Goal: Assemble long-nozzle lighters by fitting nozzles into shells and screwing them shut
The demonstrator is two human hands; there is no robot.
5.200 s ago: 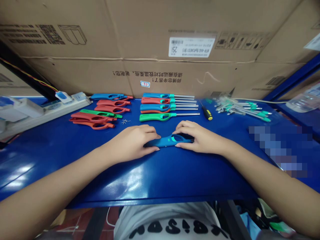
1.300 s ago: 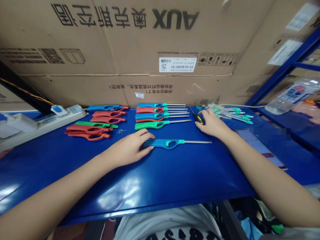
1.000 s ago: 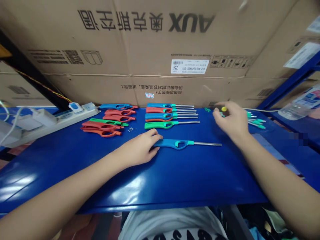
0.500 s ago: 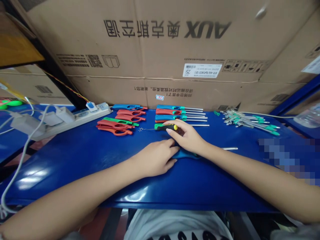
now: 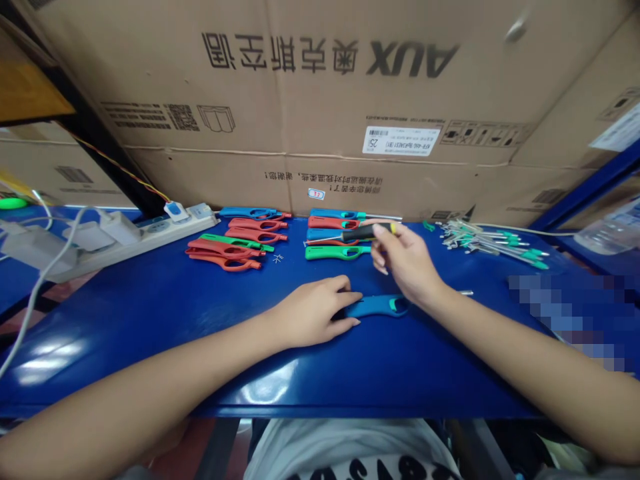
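A blue gas lighter [image 5: 377, 305] with a green trigger lies on the blue table, its metal tube pointing right and partly hidden by my right forearm. My left hand [image 5: 315, 310] grips the lighter's left end between thumb and fingers. Above it, my right hand [image 5: 410, 263] is closed round the black and yellow handle of a screwdriver [image 5: 357, 232]. The screwdriver's shaft points left, with a tiny screw-like piece seemingly at its tip. A few small screws [image 5: 278, 259] lie loose to the left.
Finished-looking lighters with tubes [image 5: 330, 253] lie in a row behind my hands. Red, blue and green lighter handles [image 5: 225, 248] are stacked left, beside a power strip [image 5: 145, 237]. Metal tubes with green ends [image 5: 500, 243] are heaped right. A cardboard box [image 5: 300, 147] stands behind.
My right hand has lifted the screwdriver away from the loose screws and moved right. More of the blue lighter shows now. My left hand has stayed on its end.
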